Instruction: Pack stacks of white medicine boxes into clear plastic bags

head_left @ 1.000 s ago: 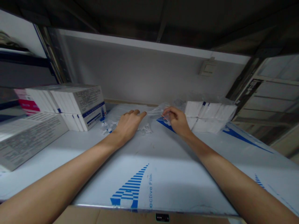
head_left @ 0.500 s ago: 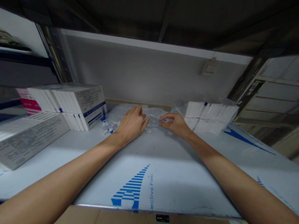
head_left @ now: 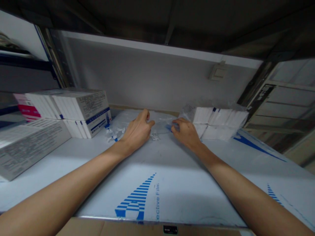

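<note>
A crumpled clear plastic bag [head_left: 162,125] lies near the back of the shelf, between my two hands. My left hand [head_left: 139,129] rests over its left part, with fingers curled into the film and the thumb to the right. At the bag's right side, my right hand [head_left: 186,132] has its fingers bent and closed on the film; the fingertips are partly hidden. Just beyond my right hand stands a plastic-wrapped bundle of white boxes [head_left: 219,123]. Crumpled film with blue marks [head_left: 114,132] sits left of my left hand.
Stacked white medicine boxes [head_left: 85,111] and a long white box [head_left: 34,144] stand at left. The shelf surface [head_left: 187,186] carries blue-printed protective film. A dark upper shelf [head_left: 147,23] hangs overhead, and a wall switch [head_left: 218,72] is behind. Cardboard [head_left: 123,227] shows below the front edge.
My right hand has shifted slightly, its fingers more curled and the palm turned downward. My left thumb has drawn in closer to the fingers. The view has moved a little.
</note>
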Available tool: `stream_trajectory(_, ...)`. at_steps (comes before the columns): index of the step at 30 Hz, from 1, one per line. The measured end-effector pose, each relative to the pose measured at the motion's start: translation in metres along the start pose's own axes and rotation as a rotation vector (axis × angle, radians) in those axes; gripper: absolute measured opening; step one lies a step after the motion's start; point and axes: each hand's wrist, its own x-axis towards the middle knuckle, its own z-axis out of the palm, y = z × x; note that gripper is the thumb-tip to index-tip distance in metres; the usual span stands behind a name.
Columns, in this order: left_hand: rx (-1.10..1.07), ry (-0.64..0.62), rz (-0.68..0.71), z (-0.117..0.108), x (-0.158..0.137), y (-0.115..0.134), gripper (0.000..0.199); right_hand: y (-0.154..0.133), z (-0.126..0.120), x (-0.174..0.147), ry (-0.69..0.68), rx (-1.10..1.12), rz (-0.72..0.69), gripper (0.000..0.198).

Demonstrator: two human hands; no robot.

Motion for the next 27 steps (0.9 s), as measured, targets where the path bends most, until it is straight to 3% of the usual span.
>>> stream_trajectory(3,0.035,-0.033,-0.059,-0.003,0.0,0.0,0.032,0.002,-0.002,0.001,-0.012,-0.016,-0.035,0.02)
stream_trajectory(6,0.065,-0.058,-0.092,-0.004,0.0,0.0,0.032,-0.006,-0.011,0.002,-0.088,-0.161,-0.029,0.041)
stream_trajectory(9,0.099,-0.018,-0.073,-0.002,0.0,0.0,0.051,-0.02,-0.023,0.001,-0.234,-0.352,0.017,0.058)
stream_trajectory(12,0.159,0.034,-0.068,0.0,0.0,0.0,0.057,-0.029,-0.029,0.001,-0.316,-0.449,0.016,0.055)
stream_trajectory(16,0.186,-0.019,-0.059,0.0,0.001,-0.002,0.032,-0.025,-0.024,0.001,-0.31,-0.357,0.019,0.034)
stream_trajectory(20,0.167,-0.017,-0.038,-0.001,0.001,-0.003,0.031,-0.018,-0.017,0.002,-0.3,-0.243,-0.017,0.031)
stream_trajectory(27,0.194,-0.016,-0.096,-0.001,0.0,-0.003,0.045,-0.024,-0.02,-0.004,-0.376,-0.333,-0.062,0.059)
